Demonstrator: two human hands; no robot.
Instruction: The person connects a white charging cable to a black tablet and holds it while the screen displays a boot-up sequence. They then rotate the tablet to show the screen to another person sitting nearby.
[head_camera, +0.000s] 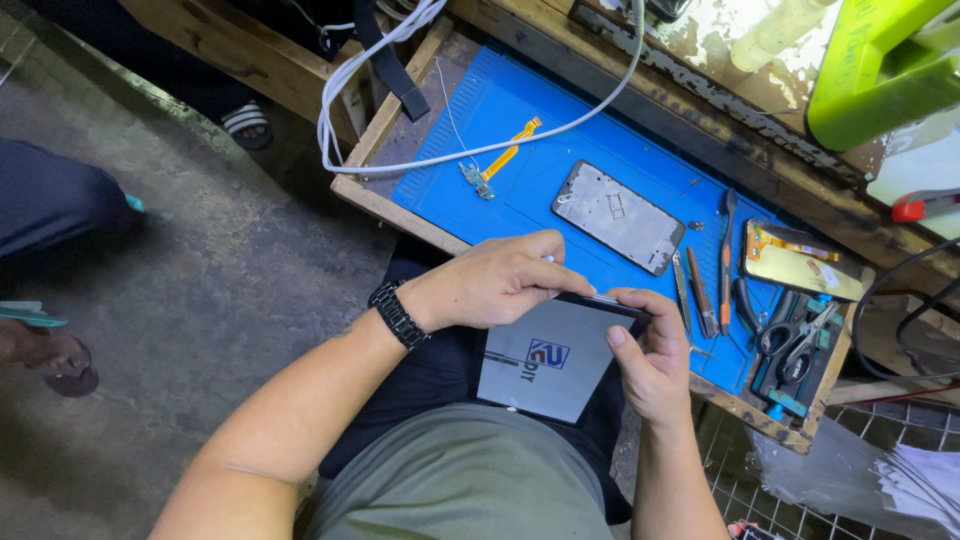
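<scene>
Over the lap, near the mat (520, 110), both hands hold a thin flat panel (548, 365). The left hand (495, 283) pinches its far edge; the right hand (650, 355) clasps its right side. It looks light, stiff, fragile: best gripped by the edges.

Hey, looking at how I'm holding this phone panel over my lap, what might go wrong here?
The flat panel is gripped by the left hand and right hand past the bench edge, so a slip could drop it. The loose flex cable lies near the white cable, which could drag it off the blue mat.
</scene>
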